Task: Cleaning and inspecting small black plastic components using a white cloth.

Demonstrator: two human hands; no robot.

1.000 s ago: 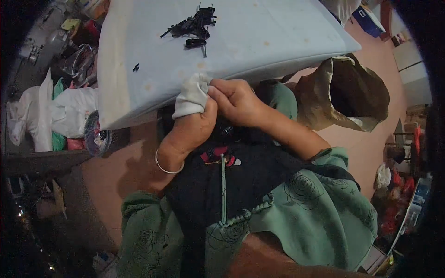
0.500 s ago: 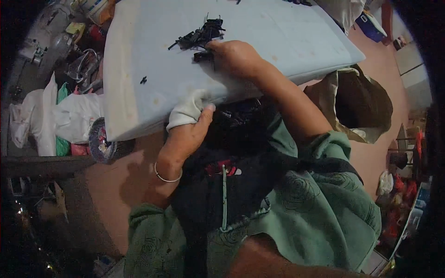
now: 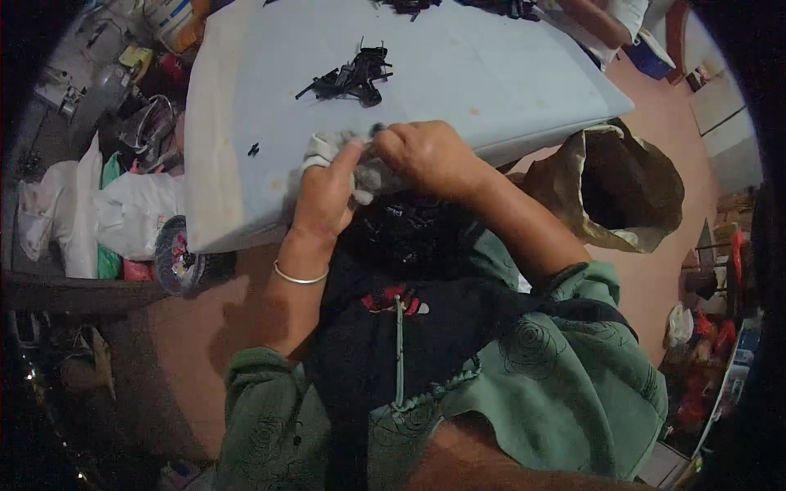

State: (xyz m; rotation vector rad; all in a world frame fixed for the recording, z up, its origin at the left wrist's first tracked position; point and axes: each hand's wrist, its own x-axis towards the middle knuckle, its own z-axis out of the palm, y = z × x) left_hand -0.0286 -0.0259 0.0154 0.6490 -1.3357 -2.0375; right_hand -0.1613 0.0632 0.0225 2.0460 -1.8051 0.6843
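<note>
Your left grip (image 3: 326, 195) clamps cloth (image 3: 320, 150), your right grip (image 3: 434, 159) a black piece (image 3: 377, 130), long axis unclear. Rightward gapes a sack (image 3: 565, 182), inside dark.

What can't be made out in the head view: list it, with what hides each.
All in the head view:
Dark piece at the right hand: its exact shape, blurred and partly covered by the fingers.
Left hand: how its fingers are bent, mostly covered by pale cloth.
Black pile: the count, because pieces overlap.
Black pieces farther off: cut off by the upper edge.
Brown bag: its inside, lost in shadow.
</note>
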